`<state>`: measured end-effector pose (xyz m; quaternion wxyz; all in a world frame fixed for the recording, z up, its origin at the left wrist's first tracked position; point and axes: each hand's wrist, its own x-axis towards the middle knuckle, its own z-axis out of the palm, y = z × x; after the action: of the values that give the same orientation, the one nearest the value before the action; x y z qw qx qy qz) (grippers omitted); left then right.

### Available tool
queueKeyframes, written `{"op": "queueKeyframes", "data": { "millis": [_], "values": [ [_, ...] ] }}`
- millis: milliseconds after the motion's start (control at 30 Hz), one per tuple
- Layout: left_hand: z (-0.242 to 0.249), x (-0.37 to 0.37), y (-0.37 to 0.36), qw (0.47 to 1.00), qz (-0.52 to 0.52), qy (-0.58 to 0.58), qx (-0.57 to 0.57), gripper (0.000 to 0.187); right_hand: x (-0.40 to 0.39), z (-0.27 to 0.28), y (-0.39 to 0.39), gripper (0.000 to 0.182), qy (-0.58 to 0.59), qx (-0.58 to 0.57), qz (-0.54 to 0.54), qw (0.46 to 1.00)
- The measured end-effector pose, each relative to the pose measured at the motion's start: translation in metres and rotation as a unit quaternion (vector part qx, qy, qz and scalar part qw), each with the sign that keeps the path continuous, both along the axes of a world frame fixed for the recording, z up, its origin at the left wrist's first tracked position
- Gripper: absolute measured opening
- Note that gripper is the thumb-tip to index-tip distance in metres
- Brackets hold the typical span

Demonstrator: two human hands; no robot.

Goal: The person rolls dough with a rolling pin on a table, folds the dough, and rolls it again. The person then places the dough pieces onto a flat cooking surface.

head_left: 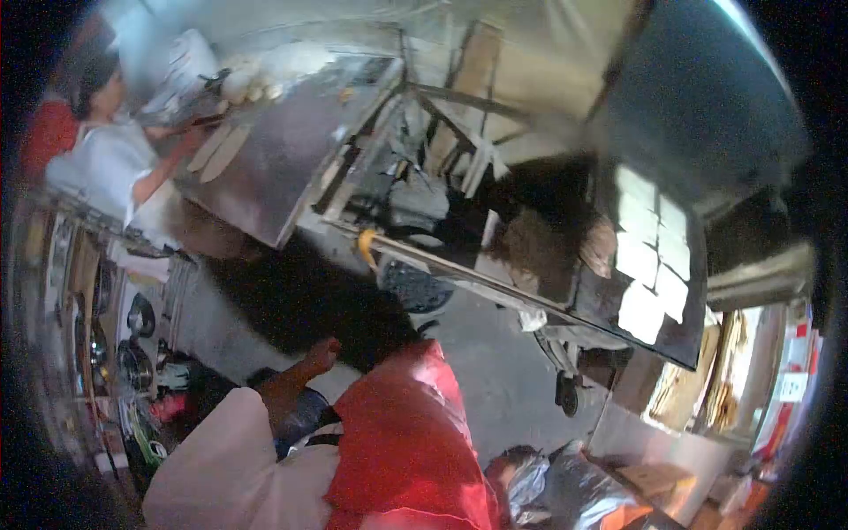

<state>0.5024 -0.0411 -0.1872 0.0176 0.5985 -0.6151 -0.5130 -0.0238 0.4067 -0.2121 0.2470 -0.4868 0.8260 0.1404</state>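
Note:
My left hand (pixel 327 353) is low, beside the red apron (pixel 402 442), over the grey floor. Its fingers look curled together, and nothing shows in them. A white sleeve (pixel 212 459) covers my upper left arm. My right hand is not in view. Ahead, a wooden-framed table (pixel 481 281) bears a dark board with pale flat sheets (pixel 654 256) at its right end and a brown lump (pixel 599 246).
At the upper left, a person in white (pixel 115 168) reaches over a dark worktable (pixel 274 150) with two long pale pieces (pixel 225 152). Shelves with pans (pixel 134 364) stand at the left. Grey plastic bags (pixel 583 486) lie at the lower right. A wheel (pixel 567 395) is under the table.

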Motion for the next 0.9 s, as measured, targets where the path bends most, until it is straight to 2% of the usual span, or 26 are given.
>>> {"op": "queueKeyframes", "data": {
  "millis": [33,100,133,200,233,300,333,367,400,433,500,533,567,600,633,667,700,733,800,867,900],
  "values": [
    [-0.015,0.015,-0.002,1.0,0.01,-0.002,-0.006,0.033,0.018,0.01,0.024,0.02,-0.082,0.019,-0.075,0.994],
    [-0.073,0.047,-0.007,0.995,0.103,-0.002,-0.001,0.03,0.047,0.028,0.037,0.019,-0.144,0.062,-0.124,0.98],
    [-0.054,0.044,-0.005,0.994,0.106,-0.001,0.001,0.03,0.054,0.032,0.037,0.019,-0.156,0.074,-0.128,0.977],
    [0.017,0.024,-0.019,0.997,0.072,-0.026,-0.033,0.029,0.056,0.029,0.015,0.02,-0.169,0.076,-0.119,0.976],
    [0.019,0.037,-0.021,0.995,0.081,-0.029,-0.041,0.029,0.053,0.023,-0.005,0.021,-0.172,0.066,-0.109,0.977],
    [0.012,0.062,-0.012,0.969,0.087,0.223,-0.06,0.028,0.044,0.012,-0.069,0.023,-0.167,0.017,-0.092,0.982],
    [0.002,0.07,-0.013,0.968,0.094,0.222,-0.066,0.028,0.04,0.007,-0.107,0.025,-0.162,-0.027,-0.1,0.981],
    [-0.006,0.072,-0.016,0.99,0.108,0.082,0.029,0.029,0.042,0.008,-0.149,0.026,-0.159,-0.074,-0.108,0.979],
    [-0.016,0.08,-0.021,0.983,0.122,-0.058,0.124,0.03,0.053,0.035,-0.199,0.032,-0.156,-0.142,-0.13,0.969],
    [-0.025,0.097,-0.023,0.982,0.133,-0.057,0.118,0.03,0.068,0.072,-0.269,0.04,-0.156,-0.21,-0.149,0.954],
    [-0.048,0.142,-0.016,0.997,-0.029,-0.059,-0.042,0.025,0.101,0.112,-0.377,0.036,-0.169,-0.353,-0.071,0.917],
    [-0.07,0.169,-0.013,0.997,-0.016,-0.063,-0.045,0.025,0.126,0.147,-0.432,0.034,-0.167,-0.37,-0.041,0.913],
    [-0.098,0.195,-0.008,0.968,-0.153,-0.078,-0.185,0.023,0.15,0.177,-0.482,0.033,-0.164,-0.385,-0.01,0.908],
    [-0.112,0.216,-0.013,0.9,-0.285,-0.095,-0.317,0.021,0.167,0.187,-0.526,0.033,-0.169,-0.387,0.003,0.907],
    [-0.11,0.234,-0.021,0.902,-0.272,-0.102,-0.319,0.021,0.184,0.194,-0.566,0.033,-0.147,-0.429,0.08,0.887],
    [-0.104,0.248,-0.023,0.98,-0.088,0.078,-0.161,0.021,0.2,0.201,-0.599,0.034,-0.124,-0.467,0.154,0.862],
    [-0.096,0.262,-0.021,0.962,0.105,0.254,0.009,0.021,0.218,0.208,-0.629,0.035,-0.077,-0.494,0.192,0.844],
    [-0.085,0.275,-0.024,0.962,0.115,0.249,0.004,0.021,0.229,0.191,-0.648,0.034,-0.077,-0.474,0.175,0.86],
    [-0.063,0.291,-0.035,0.983,0.121,0.136,-0.015,0.024,0.242,0.163,-0.683,0.034,-0.081,-0.457,0.164,0.871],
    [-0.049,0.291,-0.037,0.99,0.133,0.028,-0.029,0.028,0.238,0.146,-0.699,0.031,-0.065,-0.203,0.27,0.939],
    [-0.047,0.291,-0.04,0.989,0.14,-0.026,-0.036,0.03,0.236,0.136,-0.705,0.031,-0.066,-0.206,0.282,0.935]
  ]
}}
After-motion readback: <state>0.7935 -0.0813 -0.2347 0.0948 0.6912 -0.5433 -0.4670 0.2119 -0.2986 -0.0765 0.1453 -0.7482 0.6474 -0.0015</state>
